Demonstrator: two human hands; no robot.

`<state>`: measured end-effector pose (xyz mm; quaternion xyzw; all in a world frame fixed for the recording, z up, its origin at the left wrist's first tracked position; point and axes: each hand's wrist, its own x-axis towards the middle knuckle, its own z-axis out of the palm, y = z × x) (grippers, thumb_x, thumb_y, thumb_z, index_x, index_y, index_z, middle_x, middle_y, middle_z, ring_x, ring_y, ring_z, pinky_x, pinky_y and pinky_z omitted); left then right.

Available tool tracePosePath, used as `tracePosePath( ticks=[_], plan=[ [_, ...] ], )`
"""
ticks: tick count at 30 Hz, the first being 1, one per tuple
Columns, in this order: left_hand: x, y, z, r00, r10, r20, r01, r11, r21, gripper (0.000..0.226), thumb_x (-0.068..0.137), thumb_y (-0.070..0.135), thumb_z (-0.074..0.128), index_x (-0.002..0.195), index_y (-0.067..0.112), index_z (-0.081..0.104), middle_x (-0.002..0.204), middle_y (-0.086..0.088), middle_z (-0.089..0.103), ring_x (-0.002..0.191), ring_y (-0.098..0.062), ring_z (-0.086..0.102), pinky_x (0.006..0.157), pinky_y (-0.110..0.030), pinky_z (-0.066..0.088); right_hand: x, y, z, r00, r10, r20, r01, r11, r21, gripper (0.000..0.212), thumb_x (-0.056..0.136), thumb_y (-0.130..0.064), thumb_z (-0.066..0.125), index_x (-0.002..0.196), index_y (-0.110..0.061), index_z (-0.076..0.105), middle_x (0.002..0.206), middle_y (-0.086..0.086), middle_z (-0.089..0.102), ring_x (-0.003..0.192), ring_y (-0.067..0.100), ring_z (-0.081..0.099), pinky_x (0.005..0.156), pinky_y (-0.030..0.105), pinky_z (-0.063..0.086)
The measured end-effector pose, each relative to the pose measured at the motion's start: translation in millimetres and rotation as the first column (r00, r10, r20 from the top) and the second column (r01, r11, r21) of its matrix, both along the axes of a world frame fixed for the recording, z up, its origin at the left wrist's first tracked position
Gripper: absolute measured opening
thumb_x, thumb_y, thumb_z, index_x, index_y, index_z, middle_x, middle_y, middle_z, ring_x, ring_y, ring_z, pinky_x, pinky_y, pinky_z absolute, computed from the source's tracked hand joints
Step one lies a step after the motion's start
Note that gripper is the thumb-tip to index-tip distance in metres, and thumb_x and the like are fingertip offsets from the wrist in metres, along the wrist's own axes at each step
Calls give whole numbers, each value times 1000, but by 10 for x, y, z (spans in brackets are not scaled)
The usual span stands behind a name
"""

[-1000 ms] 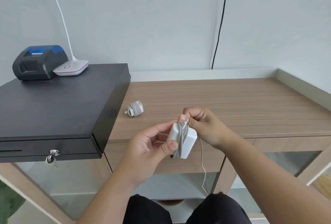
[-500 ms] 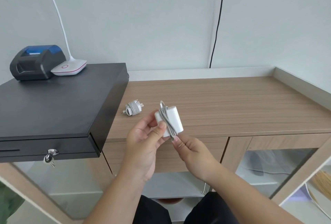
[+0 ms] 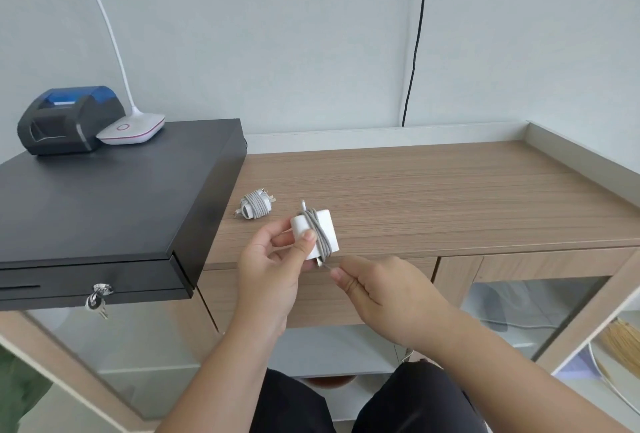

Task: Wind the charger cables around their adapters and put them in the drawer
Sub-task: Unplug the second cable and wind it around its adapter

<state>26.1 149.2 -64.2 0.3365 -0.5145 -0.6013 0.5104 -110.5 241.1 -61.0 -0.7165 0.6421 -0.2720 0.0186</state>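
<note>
Compared with the frame half a second earlier, the white adapter had risen very little, while the right hand had drawn out to the right, pulling the last of the grey cable taut below the block.

Largest in view, a wooden table (image 3: 450, 197) ran across the middle, with glass-fronted cupboards beneath it. On its left end sat a black cash drawer (image 3: 104, 197), shut, with keys (image 3: 98, 295) hanging from the lock on its front. A dark receipt printer (image 3: 67, 121) and the white base of a desk lamp (image 3: 133, 127) stood on top of the cash drawer at the back.

A person's left hand (image 3: 270, 268) gripped the white adapter (image 3: 317, 237) just above the table's front edge, thumb pressed on its face and fingers curled behind. Several turns of grey cable (image 3: 318, 235) already crossed the block. The right hand (image 3: 384, 290), just beside and below, pinched the free end of that cable between thumb and fingertips.

A second adapter (image 3: 255, 209), smaller and already fully wound, lay on the table near the cash drawer's right side.

The step in hand appeared to be the final turn of winding on this last charger. The next move probably called for tucking the loose end under a loop so the coil held, then opening a drawer; which drawer was meant could not be told from this view.
</note>
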Motion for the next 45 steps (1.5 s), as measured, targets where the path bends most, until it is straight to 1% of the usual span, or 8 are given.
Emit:
tracePosePath(
  ticks=[5,9,18,24,27,32,38,45],
  plan=[
    [-10,44,-25,981,82,178,-47,980,-191,29,80,22,78,106,27,66,93,8,75,87,-9,71,77,-29,57,-21,33,81,997,60,-49,-60,998,-4,38,95,-51,23,75,-24,40,48,-7,39,45,18,42,46,37,41],
    [6,75,-41,941,142,306,-40,947,-319,32,79,25,79,105,35,63,94,12,72,85,-1,68,73,-18,53,-159,23,300,986,158,-53,-154,985,79,27,96,-38,45,76,-22,49,55,-10,49,49,7,44,51,26,39],
    [58,139,-57,893,50,447,136,917,-375,33,82,31,74,113,30,65,103,13,69,94,-2,65,78,-26,56,-510,-247,749,973,226,-57,-228,973,-39,12,89,-33,63,84,-24,69,57,-5,60,51,11,50,51,26,42],
    [129,128,-11,915,-110,389,233,929,-286,25,88,23,69,110,33,66,103,8,70,93,-7,66,79,-27,55,-527,-371,672,948,305,94,-294,949,-117,14,87,-28,68,83,-15,73,71,-3,67,62,11,58,58,24,45],
    [162,128,-27,922,-151,356,257,927,-274,28,88,30,67,115,31,65,108,8,70,100,-8,66,80,-26,55,-474,-368,613,929,339,151,-311,933,-180,11,86,-19,70,82,-9,74,75,-3,64,64,0,55,62,8,35],
    [93,212,-2,960,-270,81,275,959,-62,34,86,30,65,119,22,64,107,-1,71,95,-16,70,72,-39,60,-378,-326,513,932,264,250,-188,938,-292,9,86,-15,70,80,-8,72,64,-19,59,50,-3,47,52,6,30],
    [6,251,26,952,-285,-114,294,953,69,39,78,43,70,115,28,70,109,-1,72,85,-10,64,63,-27,53,-265,-350,290,924,127,362,41,906,-422,11,87,-24,69,77,-20,68,51,-15,51,43,7,35,46,15,29],
    [44,218,86,952,-207,-224,249,952,179,39,73,19,69,113,18,67,96,1,75,84,-10,69,73,-28,48,-237,-331,268,943,131,307,20,895,-446,11,86,-21,70,79,-13,71,52,-22,51,41,4,32,46,8,25]
  ],
)
